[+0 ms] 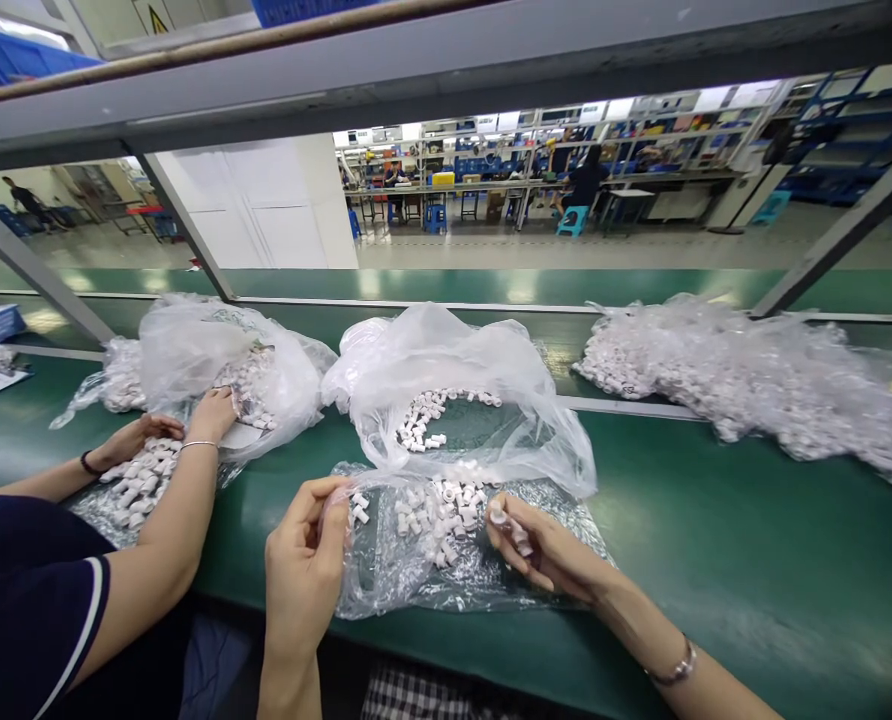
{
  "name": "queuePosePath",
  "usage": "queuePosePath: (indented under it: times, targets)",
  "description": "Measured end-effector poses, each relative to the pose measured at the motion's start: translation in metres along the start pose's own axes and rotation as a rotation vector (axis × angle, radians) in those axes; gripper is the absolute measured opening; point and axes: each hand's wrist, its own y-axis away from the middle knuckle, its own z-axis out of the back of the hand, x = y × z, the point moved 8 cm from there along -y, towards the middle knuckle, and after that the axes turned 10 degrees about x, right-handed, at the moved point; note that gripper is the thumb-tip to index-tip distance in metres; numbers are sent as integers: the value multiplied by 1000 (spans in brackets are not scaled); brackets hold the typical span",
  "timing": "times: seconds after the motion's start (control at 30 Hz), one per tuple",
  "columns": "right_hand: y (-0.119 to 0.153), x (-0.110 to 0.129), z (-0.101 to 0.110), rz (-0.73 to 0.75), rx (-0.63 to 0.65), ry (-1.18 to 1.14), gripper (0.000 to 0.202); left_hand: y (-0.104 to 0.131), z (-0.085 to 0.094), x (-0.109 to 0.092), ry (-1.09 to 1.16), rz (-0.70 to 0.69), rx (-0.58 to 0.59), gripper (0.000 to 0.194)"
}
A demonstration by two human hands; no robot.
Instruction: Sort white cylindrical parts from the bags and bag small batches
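Note:
My left hand (303,565) pinches the left edge of a clear plastic bag (377,590) that lies flat on the green table. A loose heap of small white plastic pipe fittings (453,515), some T-shaped, is in the bag's middle. At the right of this heap, my right hand (555,550) curls around a few white fittings (519,538); how many is hidden by the fingers. Just behind, a larger milky plastic bag (476,345) gapes toward me, with more white fittings (420,415) inside it.
To the left, a co-worker's hands (217,412) reach into another bag (183,345) beside a fittings pile (142,480). Filled bags (723,370) lie along the table's right side. A metal shelf beam (446,70) crosses above, with slanted posts (180,225) at the back.

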Motion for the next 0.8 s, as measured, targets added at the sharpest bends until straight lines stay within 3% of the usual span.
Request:
queuePosePath:
  times: [0.1, 0.27, 0.4, 0.63, 0.7, 0.8]
  targets:
    - [-2, 8, 6, 32, -98, 81, 54, 0, -1, 0, 2, -2, 7, 38]
    - [-11, 22, 13, 72, -418, 848, 49, 1, 0, -1, -4, 6, 12, 37]
    - [-23, 7, 7, 13, -393, 1172, 51, 3, 2, 1, 2, 9, 23, 36]
    - [-20, -2, 1, -21, -308, 1173, 51, 5, 1, 1, 25, 18, 32, 35]
    - [-8, 11, 0, -21, -321, 1073, 49, 7, 0, -6, 21, 31, 12, 35]
    - [16, 52, -8, 73, -444, 847, 47, 9, -4, -20, 21, 30, 12, 33]
